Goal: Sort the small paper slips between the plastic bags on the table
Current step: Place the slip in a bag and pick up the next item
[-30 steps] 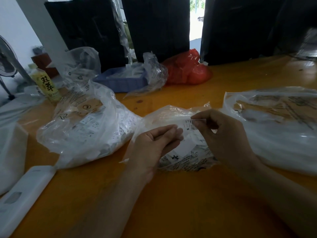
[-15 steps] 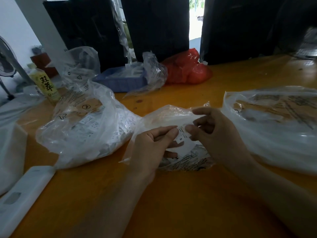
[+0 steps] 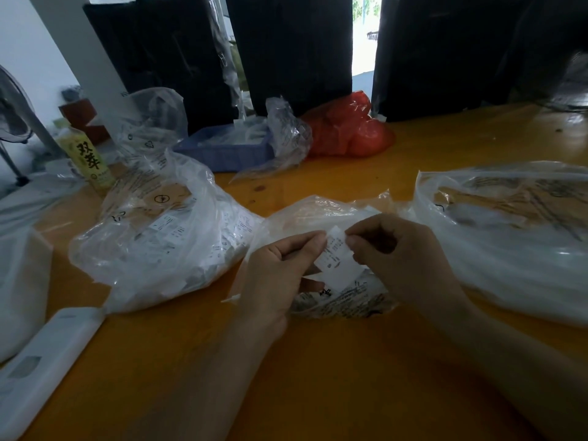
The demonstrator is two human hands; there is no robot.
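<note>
**A:** How are the hands placed?

**B:** Both meet above the middle bag (image 3: 321, 218), forearms coming in from the near edge of the table (image 3: 318, 377). The left hand (image 3: 280, 275) has its back to the camera, fingers curled, thumb and forefinger pinching the left edge of a paper slip (image 3: 335, 259). The right hand (image 3: 401, 259) mirrors it, fingers bent inward, fingertips pinching the slip's top right corner.

**A:** So neither hand is loose?

**B:** No, each grips the same slip, held just above the middle bag.

**A:** Which way does the slip run?

**B:** Its long side runs roughly up and down in the view, tilted a little, top edge between the two thumbs, lower end hanging toward the bag. The printed face is turned to the camera; the print is too small to read.

**A:** And the other bags?

**B:** A full clear bag (image 3: 159, 243) of slips lies left of the middle bag, touching it. A wide, flatter one (image 3: 509, 237) lies to its right, just beside.

**A:** The table and room?

**B:** Orange wooden top. Behind the middle bag sit a blue tray (image 3: 222, 151), a crumpled clear bag (image 3: 286, 128) against it and a red bag (image 3: 346, 128). Far left of it stands a yellow bottle (image 3: 89, 157); near left, a white flat case (image 3: 41, 367). Dark panels (image 3: 286, 43) stand at the back, with daylight between two of them.
</note>
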